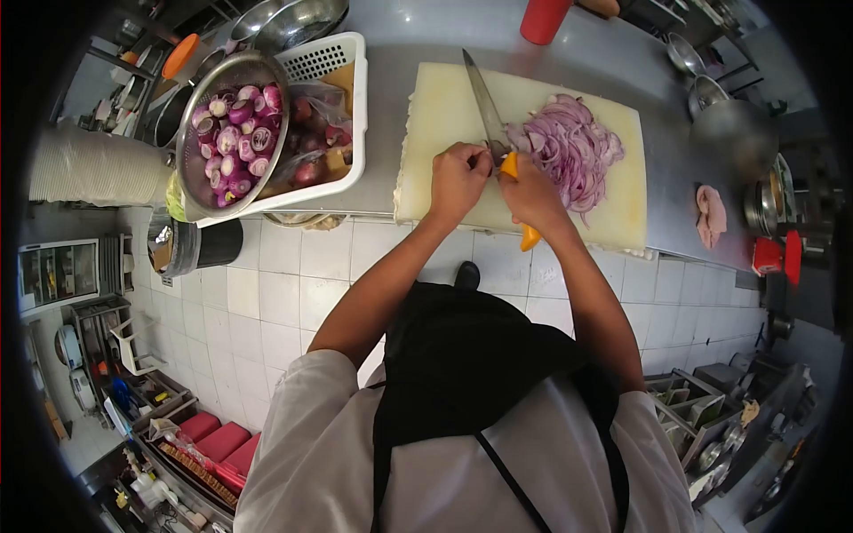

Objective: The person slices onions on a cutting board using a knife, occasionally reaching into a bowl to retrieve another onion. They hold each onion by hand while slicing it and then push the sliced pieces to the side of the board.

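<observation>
My right hand (535,191) is wrapped round the orange handle of a kitchen knife (482,99). The blade points away from me and to the left, over the pale cutting board (435,107). Close to the blade's left side, my left hand (459,180) is closed with its fingers curled. Whatever it may hold is hidden by the fingers. A heap of sliced red onion (573,147) lies on the board, just right of the blade and beyond my right hand.
A metal colander (185,164) of peeled red onions rests on a white plastic basket (359,107), which holds bagged unpeeled onions (310,169). A red container (540,22) stands behind the board. To the right lies a pink cloth (711,216). A black bin (222,244) is below the left counter edge.
</observation>
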Demonstrator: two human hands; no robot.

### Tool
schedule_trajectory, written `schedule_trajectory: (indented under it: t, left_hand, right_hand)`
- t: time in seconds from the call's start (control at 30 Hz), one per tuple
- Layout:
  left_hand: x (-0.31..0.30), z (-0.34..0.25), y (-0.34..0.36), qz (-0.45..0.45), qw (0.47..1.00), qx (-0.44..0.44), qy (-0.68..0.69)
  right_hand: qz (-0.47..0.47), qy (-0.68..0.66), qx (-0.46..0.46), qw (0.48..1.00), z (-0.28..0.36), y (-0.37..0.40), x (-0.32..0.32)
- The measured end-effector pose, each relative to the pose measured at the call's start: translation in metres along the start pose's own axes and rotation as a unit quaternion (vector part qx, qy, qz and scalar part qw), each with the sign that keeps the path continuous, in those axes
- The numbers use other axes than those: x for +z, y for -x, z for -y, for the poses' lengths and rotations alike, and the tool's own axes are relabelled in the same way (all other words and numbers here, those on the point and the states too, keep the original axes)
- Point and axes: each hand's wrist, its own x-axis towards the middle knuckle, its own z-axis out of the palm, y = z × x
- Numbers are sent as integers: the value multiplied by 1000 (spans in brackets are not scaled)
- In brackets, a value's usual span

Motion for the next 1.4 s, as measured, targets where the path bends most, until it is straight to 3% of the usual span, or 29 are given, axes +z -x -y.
schedule_trajectory:
  t: [0.13,0.23,0.37,0.57,0.77,0.83,0.93,1.07,1.2,1.33,1.4]
  left_hand:
    - [0,-1,3,3,999,-17,36]
    - [2,14,2,14,997,62,-38]
    - [-11,0,14,-61,995,82,-14]
    - [-93,-51,32,-33,999,37,11]
    - [-205,-52,-1,-215,955,128,-159]
    - [-240,-35,-19,-264,912,144,-280]
    - [-267,-13,-38,-261,905,45,-333]
    - [-292,-5,-56,-163,934,-62,-312]
    - [-307,-6,-66,-93,934,-77,-337]
    - [-305,-11,-63,-141,936,-48,-318]
    - [-300,-18,-56,-178,929,-44,-322]
  right_hand:
    - [-74,52,-58,994,-26,-6,-3]
    - [-100,52,-118,987,-34,0,-5]
    - [-60,-38,-67,995,4,37,-3]
    - [5,-33,-86,996,-19,30,39]
    - [-25,-11,-66,997,-71,13,25]
    - [-45,-10,-50,998,-77,10,18]
    - [-54,0,-29,998,-65,19,4]
    - [-76,1,-44,996,-75,11,11]
    - [-76,28,-48,996,-69,15,11]
    - [-48,37,-11,998,-42,32,4]
    - [-76,57,-65,993,-76,10,12]
